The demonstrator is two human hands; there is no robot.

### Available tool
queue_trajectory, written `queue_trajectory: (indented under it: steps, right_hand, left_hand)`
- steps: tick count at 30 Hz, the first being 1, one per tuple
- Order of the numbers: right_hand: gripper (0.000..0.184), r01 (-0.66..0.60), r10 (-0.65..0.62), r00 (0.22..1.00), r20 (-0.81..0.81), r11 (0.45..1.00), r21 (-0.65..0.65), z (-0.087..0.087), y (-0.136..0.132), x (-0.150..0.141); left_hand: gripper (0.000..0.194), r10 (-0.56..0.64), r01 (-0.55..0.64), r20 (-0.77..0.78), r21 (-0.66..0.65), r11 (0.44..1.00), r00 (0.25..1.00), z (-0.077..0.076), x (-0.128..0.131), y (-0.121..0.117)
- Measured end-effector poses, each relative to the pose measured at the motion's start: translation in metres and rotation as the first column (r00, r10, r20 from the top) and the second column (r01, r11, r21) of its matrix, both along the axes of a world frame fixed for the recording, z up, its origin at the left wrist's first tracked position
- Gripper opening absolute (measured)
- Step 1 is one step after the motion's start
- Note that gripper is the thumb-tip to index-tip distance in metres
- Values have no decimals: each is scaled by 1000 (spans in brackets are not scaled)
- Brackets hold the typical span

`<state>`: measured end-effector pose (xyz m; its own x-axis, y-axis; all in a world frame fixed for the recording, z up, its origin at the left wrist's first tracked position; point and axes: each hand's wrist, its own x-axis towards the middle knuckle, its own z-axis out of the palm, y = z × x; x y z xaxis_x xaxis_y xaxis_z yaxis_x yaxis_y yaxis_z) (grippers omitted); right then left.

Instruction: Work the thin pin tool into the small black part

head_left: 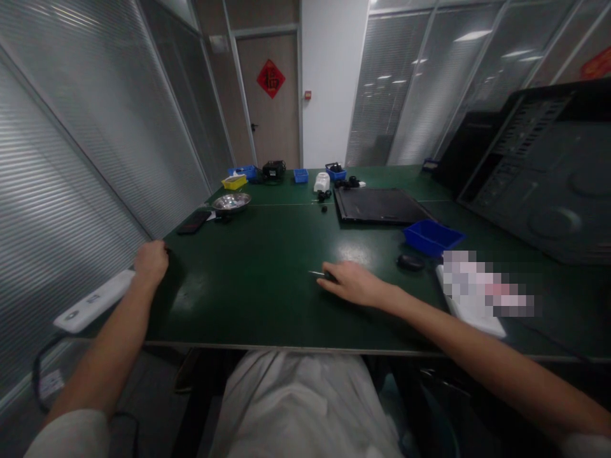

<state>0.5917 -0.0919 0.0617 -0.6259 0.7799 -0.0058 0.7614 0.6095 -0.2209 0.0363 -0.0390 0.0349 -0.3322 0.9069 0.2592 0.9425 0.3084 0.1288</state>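
Observation:
My right hand [353, 283] rests low over the dark green tabletop, its fingers closed around a thin tool with a narrow metal shaft [316, 273]. The shaft points left, and the tool's handle is mostly hidden under the fingers. At the table's left edge, my left hand [151, 262] is closed in a fist. A small dark bit shows at its knuckles, too unclear to name. Right beside that fist lies a long white power strip [98, 302] with a dark cord. To the right of my right hand sits a black computer mouse [410, 262].
A closed black laptop [382, 205] and a blue tray [432, 237] lie right of centre. A large dark computer case [548, 178] stands at the right. Toward the back left are a metal bowl [231, 202], a phone [193, 222] and a yellow bin [234, 183].

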Motion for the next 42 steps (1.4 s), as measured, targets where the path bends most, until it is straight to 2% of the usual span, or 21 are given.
queue_trajectory:
  steps: [4,8,19,21,24,26,28,31,33,34,36,42]
  right_hand:
    - [27,24,-25,1000,9,992,120,-21,30,-12]
    - [23,32,-26,999,-40,985,171,-34,32,-11]
    - [20,13,-3,998,-63,986,167,-31,25,-6]
    - [20,11,0,998,-63,985,170,-32,26,-7]
    - [21,21,-11,999,-53,982,189,-34,27,-7]
    - [24,40,-29,998,-55,977,207,-37,28,-8]
    - [27,62,-48,996,-70,974,219,-40,29,-8]
    - [30,62,-40,994,-102,972,227,-44,30,-7]
    - [30,49,-20,992,-125,971,234,-45,30,-6]
    - [29,43,-10,990,-138,971,237,-45,30,-5]
    - [26,26,16,985,-172,971,237,-46,31,-4]
    - [18,-18,75,958,-276,979,204,-49,34,-1]
  left_hand:
    - [33,94,-95,-128,0,995,987,0,6,1]
    - [34,94,-99,-184,-15,995,978,-3,10,5]
    - [37,86,-89,-171,-9,996,981,-6,-2,10]
    - [37,42,-43,-152,-3,999,987,-5,2,13]
    - [33,-163,162,5,53,985,987,-2,32,21]
    - [32,-355,336,174,127,933,919,0,71,23]
    - [35,-550,512,294,202,835,782,0,124,19]
    - [34,-777,748,361,252,614,516,-3,207,6]
    - [31,-849,843,397,265,469,347,-9,251,-4]
    - [30,-864,870,414,265,416,287,-12,267,-8]
    - [28,-871,887,436,278,370,227,-19,286,-12]
    - [32,-854,856,477,332,396,210,-26,287,-11]
